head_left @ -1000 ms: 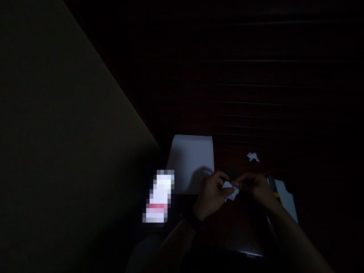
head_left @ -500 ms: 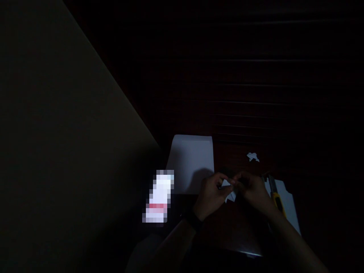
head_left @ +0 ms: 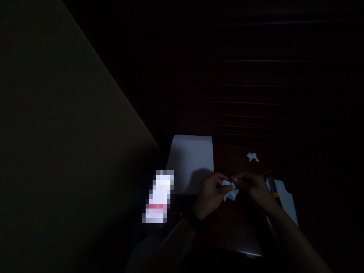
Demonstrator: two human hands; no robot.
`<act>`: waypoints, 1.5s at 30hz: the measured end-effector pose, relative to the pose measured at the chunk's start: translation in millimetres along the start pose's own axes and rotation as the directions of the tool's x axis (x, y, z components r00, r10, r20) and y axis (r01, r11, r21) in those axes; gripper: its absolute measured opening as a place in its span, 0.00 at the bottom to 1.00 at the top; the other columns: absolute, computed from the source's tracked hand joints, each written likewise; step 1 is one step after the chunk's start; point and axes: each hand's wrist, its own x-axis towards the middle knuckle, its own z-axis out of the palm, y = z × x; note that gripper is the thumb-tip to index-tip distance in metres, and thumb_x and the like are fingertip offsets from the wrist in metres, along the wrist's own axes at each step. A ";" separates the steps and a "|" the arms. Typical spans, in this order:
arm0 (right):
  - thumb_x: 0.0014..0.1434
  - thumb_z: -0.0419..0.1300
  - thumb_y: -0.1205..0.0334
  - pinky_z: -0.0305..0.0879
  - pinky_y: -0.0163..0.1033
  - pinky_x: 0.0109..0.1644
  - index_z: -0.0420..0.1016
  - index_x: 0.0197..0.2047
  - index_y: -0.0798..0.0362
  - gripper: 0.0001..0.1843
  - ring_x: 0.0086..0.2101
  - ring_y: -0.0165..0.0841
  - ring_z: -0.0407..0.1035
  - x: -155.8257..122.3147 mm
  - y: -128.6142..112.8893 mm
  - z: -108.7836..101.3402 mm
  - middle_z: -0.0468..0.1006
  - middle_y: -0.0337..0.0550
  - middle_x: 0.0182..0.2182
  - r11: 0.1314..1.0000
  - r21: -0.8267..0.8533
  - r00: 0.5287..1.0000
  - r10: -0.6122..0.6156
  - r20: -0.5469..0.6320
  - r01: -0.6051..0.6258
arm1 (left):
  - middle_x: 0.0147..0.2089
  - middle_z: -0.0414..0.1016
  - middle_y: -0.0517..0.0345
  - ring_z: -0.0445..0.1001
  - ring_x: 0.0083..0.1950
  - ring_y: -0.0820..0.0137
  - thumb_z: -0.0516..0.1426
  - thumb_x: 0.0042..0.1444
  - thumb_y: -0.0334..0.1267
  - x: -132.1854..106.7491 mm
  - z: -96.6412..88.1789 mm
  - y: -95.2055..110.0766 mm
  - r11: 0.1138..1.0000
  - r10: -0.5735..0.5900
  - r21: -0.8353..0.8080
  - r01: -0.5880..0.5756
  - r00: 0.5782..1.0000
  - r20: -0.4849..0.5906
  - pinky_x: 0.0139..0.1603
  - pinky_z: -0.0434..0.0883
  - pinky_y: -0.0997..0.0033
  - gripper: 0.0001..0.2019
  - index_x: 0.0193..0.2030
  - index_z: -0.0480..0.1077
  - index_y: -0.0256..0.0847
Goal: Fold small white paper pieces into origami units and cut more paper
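Observation:
The scene is very dark. My left hand [head_left: 210, 195] and my right hand [head_left: 254, 189] meet over a dark red wooden table [head_left: 236, 223]. Both pinch a small folded piece of white paper [head_left: 231, 191] between their fingertips, the left from the left side and the right from above and to the right. A dark band sits on my left wrist. Much of the paper's shape is hidden by my fingers.
A white sheet [head_left: 192, 161] lies just left of my hands. A small folded paper figure [head_left: 252, 157] rests farther back. A yellow-handled cutter [head_left: 275, 195] lies on another white sheet [head_left: 286, 201] under my right forearm. A bright blurred-out rectangle [head_left: 159, 197] is at the left, beside a dim wall.
My fingers have shifted slightly on the folded paper, and my right forearm now covers more of the cutter. Nothing else has moved.

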 end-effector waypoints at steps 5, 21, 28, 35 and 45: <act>0.54 0.60 0.55 0.62 0.36 0.35 0.75 0.30 0.54 0.10 0.31 0.34 0.70 0.7 2.2 -2.5 0.78 0.41 0.28 1.000 0.020 1.000 -0.003 -0.005 0.003 | 0.25 0.69 0.61 0.67 0.26 0.74 0.60 0.49 0.40 0.3 -1.1 2.2 1.000 -0.008 -0.016 0.008 1.000 -0.012 0.24 0.60 0.78 0.10 0.38 0.69 0.39; 0.51 0.60 0.54 0.62 0.36 0.30 0.79 0.28 0.53 0.12 0.26 0.35 0.70 -1.1 -3.8 -6.1 0.79 0.41 0.24 0.997 -0.064 0.998 0.046 0.043 -0.043 | 0.23 0.64 0.65 0.64 0.24 0.76 0.60 0.49 0.35 -2.5 0.9 9.0 1.000 0.024 0.003 -0.024 1.000 -0.020 0.25 0.59 0.78 0.08 0.37 0.68 0.40; 0.54 0.57 0.56 0.61 0.36 0.29 0.78 0.30 0.52 0.11 0.26 0.35 0.70 -1.2 -1.3 -3.3 0.78 0.40 0.24 0.989 -0.148 0.998 0.008 0.062 0.001 | 0.22 0.64 0.66 0.65 0.24 0.76 0.60 0.48 0.35 -3.0 0.7 9.9 0.999 0.011 0.033 -0.011 1.000 -0.026 0.25 0.59 0.78 0.09 0.37 0.67 0.41; 0.55 0.56 0.59 0.62 0.35 0.31 0.76 0.28 0.52 0.10 0.28 0.35 0.70 -0.7 -1.4 -1.4 0.77 0.39 0.25 0.991 -0.126 0.997 -0.027 0.069 0.036 | 0.22 0.62 0.67 0.64 0.24 0.77 0.60 0.48 0.34 -2.2 0.4 10.3 0.999 0.020 0.045 -0.018 0.998 -0.055 0.24 0.59 0.80 0.10 0.37 0.65 0.41; 0.52 0.59 0.56 0.62 0.36 0.31 0.75 0.27 0.52 0.09 0.27 0.35 0.70 -2.6 -2.5 5.8 0.78 0.40 0.24 0.996 -0.088 1.000 -0.010 -0.007 0.009 | 0.21 0.59 0.69 0.61 0.22 0.79 0.61 0.48 0.39 -2.3 0.5 11.1 0.999 0.030 0.038 -0.027 0.997 -0.078 0.22 0.56 0.80 0.11 0.36 0.64 0.41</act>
